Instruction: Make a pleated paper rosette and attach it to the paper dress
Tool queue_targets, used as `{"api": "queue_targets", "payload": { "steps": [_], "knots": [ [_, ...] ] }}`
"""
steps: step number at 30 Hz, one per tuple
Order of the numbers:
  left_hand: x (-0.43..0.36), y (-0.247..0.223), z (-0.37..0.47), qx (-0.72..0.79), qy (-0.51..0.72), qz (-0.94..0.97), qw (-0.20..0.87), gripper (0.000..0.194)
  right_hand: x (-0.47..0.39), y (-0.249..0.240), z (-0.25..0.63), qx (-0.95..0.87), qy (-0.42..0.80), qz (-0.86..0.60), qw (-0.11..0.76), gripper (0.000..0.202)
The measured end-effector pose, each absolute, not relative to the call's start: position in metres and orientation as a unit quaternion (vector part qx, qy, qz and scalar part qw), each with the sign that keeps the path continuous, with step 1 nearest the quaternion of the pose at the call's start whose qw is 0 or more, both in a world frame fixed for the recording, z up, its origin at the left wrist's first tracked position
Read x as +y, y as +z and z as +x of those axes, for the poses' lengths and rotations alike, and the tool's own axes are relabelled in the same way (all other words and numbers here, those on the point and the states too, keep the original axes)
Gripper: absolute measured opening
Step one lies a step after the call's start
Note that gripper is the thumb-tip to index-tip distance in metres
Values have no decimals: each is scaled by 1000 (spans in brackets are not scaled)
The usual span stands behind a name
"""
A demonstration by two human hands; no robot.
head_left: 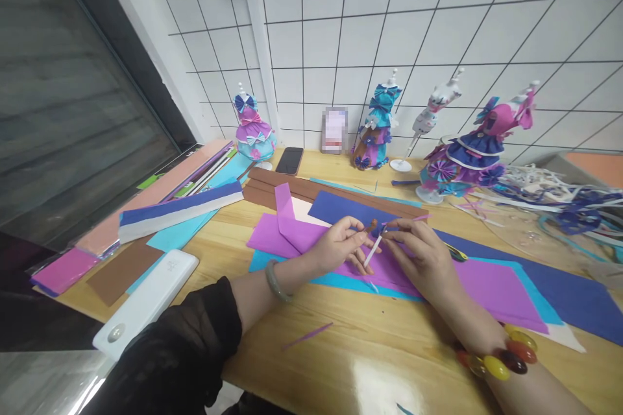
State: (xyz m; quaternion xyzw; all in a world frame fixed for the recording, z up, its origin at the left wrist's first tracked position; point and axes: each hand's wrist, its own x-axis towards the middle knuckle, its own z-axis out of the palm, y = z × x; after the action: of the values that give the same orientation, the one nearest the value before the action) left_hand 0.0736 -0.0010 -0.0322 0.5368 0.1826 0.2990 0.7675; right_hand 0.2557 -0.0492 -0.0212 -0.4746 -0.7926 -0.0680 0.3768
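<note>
My left hand (343, 244) is closed, thumb and finger pinching a small twisted brown strip (372, 226). A narrow white strip (374, 250) slants between my hands, its lower end by my left fingertips. My right hand (421, 254) pinches near the upper end of that white strip. A small dark blue piece shows at the right fingertips; its shape is too small to tell. Under both hands lie purple sheets (496, 288), a dark blue sheet (335, 207) and light blue sheets (292, 264). Partly behind my right hand is a yellow and black cutter (456, 252).
Miniature dress forms in paper dresses (254, 126) and a bare white dress form (431, 110) stand along the tiled wall. A phone (289, 161) lies flat; another (335, 131) leans upright. At left are paper stacks and a white oblong device (146, 301). Ribbon scraps (559, 198) heap at right.
</note>
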Motion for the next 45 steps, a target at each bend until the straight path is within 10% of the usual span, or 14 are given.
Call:
{"api": "queue_targets", "payload": {
  "steps": [27, 45],
  "knots": [
    [-8, -27, 74, 186, 352, 557, 729, 29, -41, -36, 253, -677, 215, -577, 402, 31],
    [-5, -29, 73, 206, 313, 566, 734, 30, -56, -13, 241, -825, -27, -443, 350, 16]
  ]
}}
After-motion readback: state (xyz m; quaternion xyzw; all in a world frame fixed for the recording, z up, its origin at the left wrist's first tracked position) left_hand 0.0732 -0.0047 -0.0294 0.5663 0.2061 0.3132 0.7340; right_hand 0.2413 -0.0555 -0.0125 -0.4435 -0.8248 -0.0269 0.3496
